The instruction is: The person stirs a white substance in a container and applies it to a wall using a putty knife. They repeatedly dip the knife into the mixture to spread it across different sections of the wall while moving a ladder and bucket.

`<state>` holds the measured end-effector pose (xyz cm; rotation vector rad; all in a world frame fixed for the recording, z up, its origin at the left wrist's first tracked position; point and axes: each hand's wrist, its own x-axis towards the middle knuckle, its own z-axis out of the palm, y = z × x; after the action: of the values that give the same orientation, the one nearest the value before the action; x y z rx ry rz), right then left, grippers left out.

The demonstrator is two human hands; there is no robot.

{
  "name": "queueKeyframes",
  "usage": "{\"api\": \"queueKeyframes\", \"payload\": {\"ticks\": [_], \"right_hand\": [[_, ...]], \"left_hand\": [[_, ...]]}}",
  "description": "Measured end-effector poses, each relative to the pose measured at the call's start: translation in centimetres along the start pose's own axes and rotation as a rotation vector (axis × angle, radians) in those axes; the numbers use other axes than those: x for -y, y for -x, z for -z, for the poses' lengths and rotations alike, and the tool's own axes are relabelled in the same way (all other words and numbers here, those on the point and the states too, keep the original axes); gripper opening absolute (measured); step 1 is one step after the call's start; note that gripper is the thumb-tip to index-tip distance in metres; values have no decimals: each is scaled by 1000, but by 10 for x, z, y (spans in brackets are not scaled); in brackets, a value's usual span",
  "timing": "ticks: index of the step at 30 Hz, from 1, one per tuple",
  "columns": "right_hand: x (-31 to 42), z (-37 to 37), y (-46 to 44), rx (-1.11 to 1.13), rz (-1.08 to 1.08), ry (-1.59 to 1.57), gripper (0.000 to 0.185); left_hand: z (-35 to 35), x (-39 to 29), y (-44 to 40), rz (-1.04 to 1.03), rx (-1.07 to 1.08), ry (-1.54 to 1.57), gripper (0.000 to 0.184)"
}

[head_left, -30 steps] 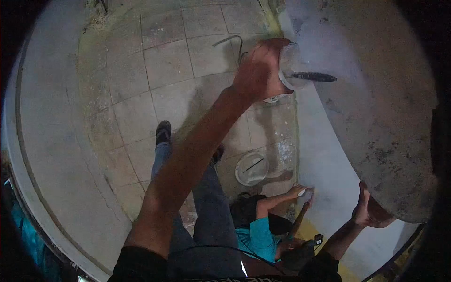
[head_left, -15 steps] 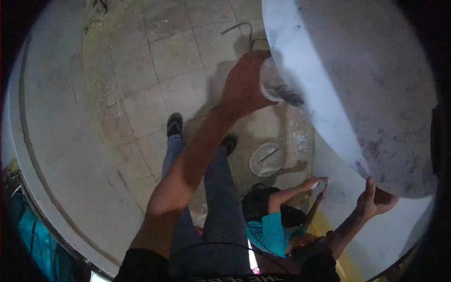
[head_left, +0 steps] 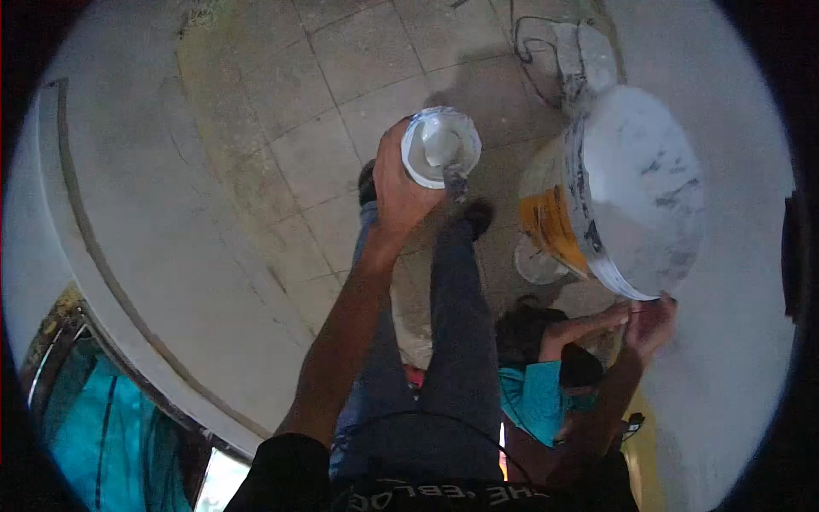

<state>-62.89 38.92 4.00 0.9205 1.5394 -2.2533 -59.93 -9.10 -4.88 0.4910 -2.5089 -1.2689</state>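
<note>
My left hand (head_left: 414,183) is wrapped round a small white tub (head_left: 411,158) in front of my legs. White paste (head_left: 441,145) lies inside it, and a dark, blurred tool (head_left: 456,183) sticks out over its near rim. To the right is a large white bucket (head_left: 589,196) with an orange label, tilted so that its round, smudged face turns toward me. My right hand (head_left: 653,328) holds the lower edge of this bucket, fingers partly hidden. Whether the round face is a lid or the base, I cannot tell.
A person in a teal shirt (head_left: 531,397) is low on the right, one forearm close to my right hand. A white round thing (head_left: 537,260) lies on the tiled floor (head_left: 299,145) behind the bucket. Bent metal rod (head_left: 533,43) lies farther off. Teal cloth (head_left: 94,435) hangs lower left.
The bucket has dropped away from the camera and swung left, now showing its side and label. The tub has tipped toward me, so its inside shows. The person's arm has lifted.
</note>
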Motion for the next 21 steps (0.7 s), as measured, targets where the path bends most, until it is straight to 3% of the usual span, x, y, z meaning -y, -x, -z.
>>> {"api": "queueKeyframes", "payload": {"ticks": [3, 6, 8, 10, 11, 12, 13, 16, 17, 21], "right_hand": [[-91, 47, -19, -248, 67, -43, 43], [-164, 71, -55, -227, 24, 59, 42], [-207, 86, -69, -148, 66, 306, 43], [-232, 94, -83, -193, 162, 908, 49], [-239, 84, -91, -314, 43, 455, 49], [-242, 81, -95, -359, -34, 219, 48], [-248, 83, -101, -424, -98, -20, 48], [-266, 132, -120, -429, -127, -189, 40], [-285, 178, -131, -336, -47, 224, 37], [-289, 205, -113, -576, -254, -24, 36]], "left_hand": [[4, 21, 5, 43, -49, 111, 89], [-4, 27, -8, 37, -80, 142, 91], [2, 27, -9, 146, -154, 128, 88], [-1, 18, -11, 189, -124, -13, 81], [2, 17, -14, 274, -141, 14, 77], [2, 15, -14, 360, -160, 38, 73], [-2, 13, -13, 299, -237, 123, 68], [-6, -10, -15, 319, -287, 94, 67], [-6, -5, -18, 312, -273, 119, 69], [-11, -4, -18, 367, -371, -16, 74]]}}
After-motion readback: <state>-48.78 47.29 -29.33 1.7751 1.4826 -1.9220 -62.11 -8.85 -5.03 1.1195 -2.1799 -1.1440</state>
